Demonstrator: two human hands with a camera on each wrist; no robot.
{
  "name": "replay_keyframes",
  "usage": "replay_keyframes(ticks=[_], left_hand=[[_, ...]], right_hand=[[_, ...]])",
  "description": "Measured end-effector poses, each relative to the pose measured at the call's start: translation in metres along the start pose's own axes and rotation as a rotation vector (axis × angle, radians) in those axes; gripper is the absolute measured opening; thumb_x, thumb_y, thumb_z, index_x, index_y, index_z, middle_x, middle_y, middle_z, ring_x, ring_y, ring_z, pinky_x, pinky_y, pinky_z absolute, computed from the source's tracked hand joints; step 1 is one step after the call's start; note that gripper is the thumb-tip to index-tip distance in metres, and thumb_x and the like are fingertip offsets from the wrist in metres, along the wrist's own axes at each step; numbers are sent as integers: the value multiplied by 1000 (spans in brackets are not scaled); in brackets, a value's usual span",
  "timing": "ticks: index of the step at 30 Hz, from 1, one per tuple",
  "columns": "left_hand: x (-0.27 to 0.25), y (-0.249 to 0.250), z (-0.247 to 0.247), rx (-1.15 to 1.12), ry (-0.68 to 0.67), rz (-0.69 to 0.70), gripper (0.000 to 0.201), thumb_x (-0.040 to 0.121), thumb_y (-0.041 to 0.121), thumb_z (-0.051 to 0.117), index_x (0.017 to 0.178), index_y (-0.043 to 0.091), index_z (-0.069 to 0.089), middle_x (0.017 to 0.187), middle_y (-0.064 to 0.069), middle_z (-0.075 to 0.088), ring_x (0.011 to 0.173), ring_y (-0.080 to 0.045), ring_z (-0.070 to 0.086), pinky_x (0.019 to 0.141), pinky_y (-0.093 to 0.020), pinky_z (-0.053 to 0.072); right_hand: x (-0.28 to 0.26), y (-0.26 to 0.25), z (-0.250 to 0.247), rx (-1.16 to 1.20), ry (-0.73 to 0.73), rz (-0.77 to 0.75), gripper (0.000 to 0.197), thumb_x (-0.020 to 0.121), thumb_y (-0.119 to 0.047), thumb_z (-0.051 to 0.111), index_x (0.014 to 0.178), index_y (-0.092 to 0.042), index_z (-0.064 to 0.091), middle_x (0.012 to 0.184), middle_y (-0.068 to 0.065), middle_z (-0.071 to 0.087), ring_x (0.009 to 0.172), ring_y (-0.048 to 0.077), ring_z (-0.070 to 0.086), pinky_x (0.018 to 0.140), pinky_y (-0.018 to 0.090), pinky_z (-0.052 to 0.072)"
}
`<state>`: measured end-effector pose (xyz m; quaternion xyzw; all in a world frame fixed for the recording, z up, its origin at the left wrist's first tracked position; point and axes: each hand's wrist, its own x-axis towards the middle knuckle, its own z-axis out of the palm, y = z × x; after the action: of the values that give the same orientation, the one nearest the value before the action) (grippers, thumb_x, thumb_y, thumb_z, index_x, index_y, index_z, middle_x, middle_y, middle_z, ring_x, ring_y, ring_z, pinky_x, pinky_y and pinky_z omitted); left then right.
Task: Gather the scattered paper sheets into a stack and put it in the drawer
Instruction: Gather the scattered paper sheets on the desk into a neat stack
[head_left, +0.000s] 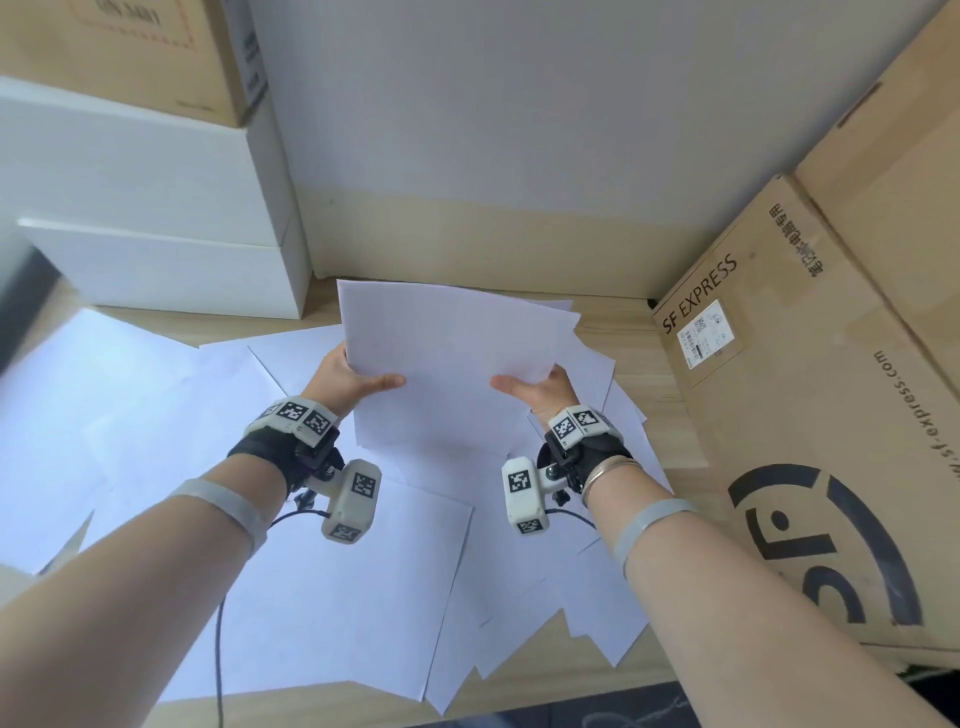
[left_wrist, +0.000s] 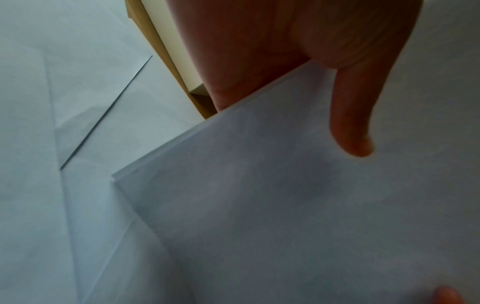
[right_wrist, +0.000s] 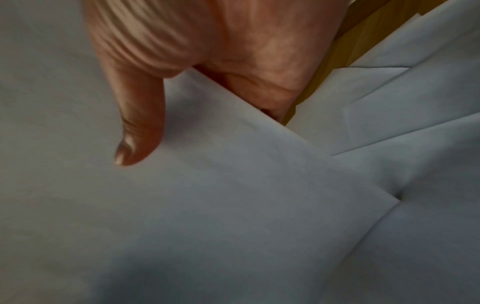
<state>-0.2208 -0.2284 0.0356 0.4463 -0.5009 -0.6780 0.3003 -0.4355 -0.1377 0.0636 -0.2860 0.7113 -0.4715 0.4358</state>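
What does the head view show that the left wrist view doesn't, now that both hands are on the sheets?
Only the head view shows the right hand gripping the held stack's other edge, loose sheets spread over the desk, the SF Express box and white boxes. Only the left wrist view shows the stack's layered edge up close. Both show the left hand, thumb on top, pinching the stack.

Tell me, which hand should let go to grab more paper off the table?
Probably the left hand. Both hands hold the stack by its side edges, but the biggest spread of loose sheets lies on its side. The right hand could keep its grip on the stack meanwhile.
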Motion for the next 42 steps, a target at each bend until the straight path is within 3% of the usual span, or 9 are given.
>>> replay_keyframes(ticks=[4, 8, 13, 18, 20, 23, 30, 35, 42], left_hand=[[1, -18, 1, 36, 48, -31, 40, 54, 4, 79, 86, 21, 63, 80, 9, 73, 102, -31, 62, 104, -52, 43], [4, -13, 1, -78, 61, -26, 42, 52, 3, 74, 90, 15, 63, 97, -8, 66, 103, -31, 60, 103, -51, 44], [6, -11, -7, -60, -17, -62, 57, 40, 13, 82, 94, 17, 64, 94, 1, 72, 105, -30, 60, 100, -44, 46], [9, -31, -3, 302, 54, -148, 45, 79, 6, 71, 122, 0, 58, 119, -16, 64, 118, -32, 57, 103, -35, 40], [10, -38, 2, 356, 117, -161, 37, 86, 7, 63, 121, -4, 58, 110, -15, 61, 111, -31, 58, 95, -34, 40], [10, -37, 8, 362, 173, -144, 31, 89, 8, 58, 117, -5, 60, 102, -8, 57, 97, -25, 55, 83, -28, 37], [7, -26, -18, 191, 243, -144, 22, 86, 18, 65, 105, 9, 61, 101, -15, 62, 93, -28, 59, 93, -43, 49], [-10, -35, -44, 261, 340, -144, 29, 89, 13, 60, 115, 0, 60, 100, -12, 58, 92, -22, 53, 81, -31, 41], [-49, -57, -104, 293, 500, -214, 34, 89, 15, 60, 117, -4, 59, 100, -12, 57, 92, -22, 51, 80, -32, 38]], right_hand=[[1, 10, 5, -25, 12, 45, 21, 74, 7, 73, 80, -11, 64, 100, 10, 61, 75, 13, 60, 71, 20, 48], [4, 4, 6, 25, 68, 51, 24, 77, 4, 71, 100, 4, 65, 99, 12, 63, 90, 17, 59, 76, 23, 46], [8, 6, 7, 31, 51, 20, 23, 75, 6, 73, 91, -8, 64, 84, 1, 65, 63, -1, 63, 71, 20, 49], [8, 30, 17, -154, 14, 126, 34, 74, -6, 78, 105, 3, 66, 109, 16, 69, 92, 17, 62, 88, 23, 46], [8, 39, 20, -221, 9, 166, 26, 78, -12, 75, 100, -2, 66, 109, 13, 68, 98, 20, 64, 93, 22, 45], [7, 37, 23, -276, 71, 181, 7, 86, -17, 66, 83, -13, 61, 110, 12, 65, 103, 24, 61, 82, 21, 39], [21, 31, 39, -412, -60, 70, 29, 86, -15, 66, 112, -3, 65, 116, 14, 68, 109, 28, 63, 93, 25, 44], [18, 33, 65, -498, -199, 47, 34, 85, -20, 67, 116, -7, 63, 119, 10, 66, 109, 24, 61, 95, 28, 46], [7, 62, 99, -607, -358, 77, 18, 92, -25, 55, 95, -8, 62, 75, 0, 63, 63, 16, 59, 83, 36, 51]])
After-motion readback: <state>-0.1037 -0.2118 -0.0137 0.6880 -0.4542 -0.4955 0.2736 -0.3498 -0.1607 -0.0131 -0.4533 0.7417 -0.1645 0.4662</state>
